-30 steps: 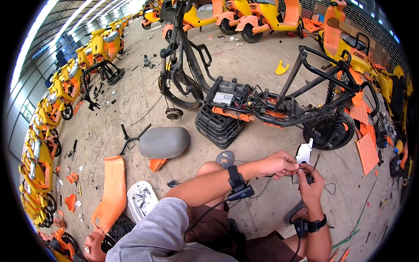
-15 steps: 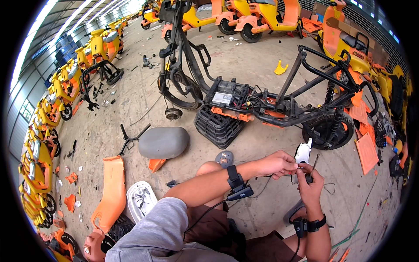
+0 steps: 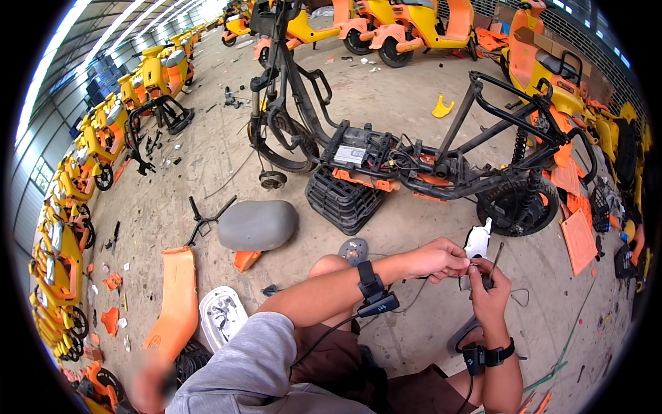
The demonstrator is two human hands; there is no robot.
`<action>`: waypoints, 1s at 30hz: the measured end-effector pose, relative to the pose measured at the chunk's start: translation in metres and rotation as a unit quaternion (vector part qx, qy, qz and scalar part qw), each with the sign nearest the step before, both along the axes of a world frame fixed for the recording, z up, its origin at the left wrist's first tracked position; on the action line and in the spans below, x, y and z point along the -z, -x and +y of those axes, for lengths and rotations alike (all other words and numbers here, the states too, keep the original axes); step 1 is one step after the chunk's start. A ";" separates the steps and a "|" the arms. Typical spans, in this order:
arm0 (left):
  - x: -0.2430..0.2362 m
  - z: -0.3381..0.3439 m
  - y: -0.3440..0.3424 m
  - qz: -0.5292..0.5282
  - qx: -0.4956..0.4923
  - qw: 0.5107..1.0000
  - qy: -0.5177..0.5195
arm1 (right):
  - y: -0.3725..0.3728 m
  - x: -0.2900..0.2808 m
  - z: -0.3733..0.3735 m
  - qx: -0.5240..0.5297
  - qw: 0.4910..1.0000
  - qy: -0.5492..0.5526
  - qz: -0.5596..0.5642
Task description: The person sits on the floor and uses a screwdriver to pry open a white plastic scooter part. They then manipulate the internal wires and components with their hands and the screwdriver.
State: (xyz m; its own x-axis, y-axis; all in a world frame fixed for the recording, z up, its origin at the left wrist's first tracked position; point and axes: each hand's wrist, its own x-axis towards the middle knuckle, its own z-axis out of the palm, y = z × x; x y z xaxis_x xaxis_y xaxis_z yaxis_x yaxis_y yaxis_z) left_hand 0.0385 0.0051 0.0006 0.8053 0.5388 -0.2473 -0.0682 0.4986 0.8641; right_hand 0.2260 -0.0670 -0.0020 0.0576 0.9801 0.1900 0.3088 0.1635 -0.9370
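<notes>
The thumb and forefinger of my left hand (image 3: 445, 260) were pinched together on a small dark piece (image 3: 474, 262), too covered to identify, and the fingertips of my right hand (image 3: 491, 290) closed in on it from the other side, just in front of the white casing (image 3: 477, 241). My right hand was also curled around what looked like a screwdriver (image 3: 498, 255), its thin shaft standing up past the knuckles. I judged that divided grip the weak point: with a harder squeeze or twist, the piece could have slipped out and been lost on the littered floor (image 3: 414, 231), or the tool could have rolled loose and scraped the casing. A thin cable (image 3: 416, 299) lay below my hands, and a sudden jerk might have snagged it, or tugged the black cord (image 3: 324, 336) at my left wrist.
</notes>
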 end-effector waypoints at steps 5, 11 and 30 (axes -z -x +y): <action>0.001 0.001 -0.002 0.007 0.002 1.000 -0.002 | -0.002 0.001 0.001 0.004 1.000 -0.002 -0.003; 0.002 0.001 -0.002 0.009 0.006 1.000 -0.010 | -0.002 0.000 0.000 0.005 1.000 -0.008 -0.012; 0.001 -0.006 0.002 0.047 -0.055 0.997 -0.006 | -0.008 0.008 0.004 -0.014 0.998 -0.029 -0.059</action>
State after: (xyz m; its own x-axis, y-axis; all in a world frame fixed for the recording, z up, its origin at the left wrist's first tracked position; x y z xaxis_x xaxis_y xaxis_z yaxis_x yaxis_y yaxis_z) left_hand 0.0369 -0.0004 0.0000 0.7142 0.6265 -0.3123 -0.0403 0.4821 0.8752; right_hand 0.2337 -0.0634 -0.0100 0.0039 0.9682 0.2500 0.4112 0.2263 -0.8830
